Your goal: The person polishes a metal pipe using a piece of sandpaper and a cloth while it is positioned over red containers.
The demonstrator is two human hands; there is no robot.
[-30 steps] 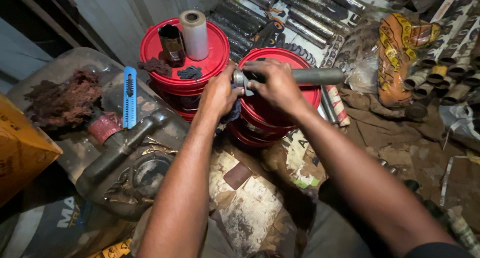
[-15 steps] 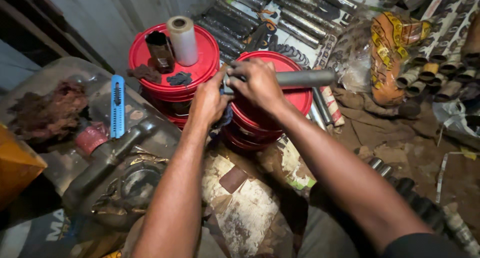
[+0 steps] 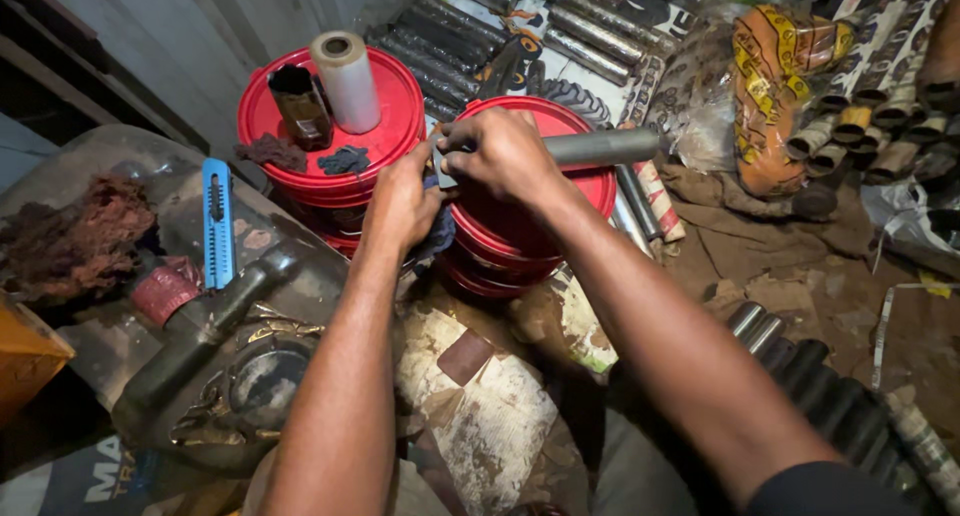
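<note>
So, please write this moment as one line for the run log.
right hand: grips grey metal tube | left hand: at tube end, dark cloth | under: red bucket

A clear plastic bag point(image 3: 775, 96) lies at the upper right on the floor, crumpled, holding orange and yellow printed wrapping with dark marks. Just left of it, behind the red buckets, a flat printed sheet point(image 3: 520, 51) in white, black and orange lies under a row of dark metal tubes. At the far left edge sits the corner of an orange-yellow cardboard box point(image 3: 25, 361). Near the bottom left, a dark package point(image 3: 95, 481) with large white lettering pokes out from under a grimy plastic jerrycan. A red-and-white striped wrapper point(image 3: 657, 198) covers a short tube beside the right bucket.
</note>
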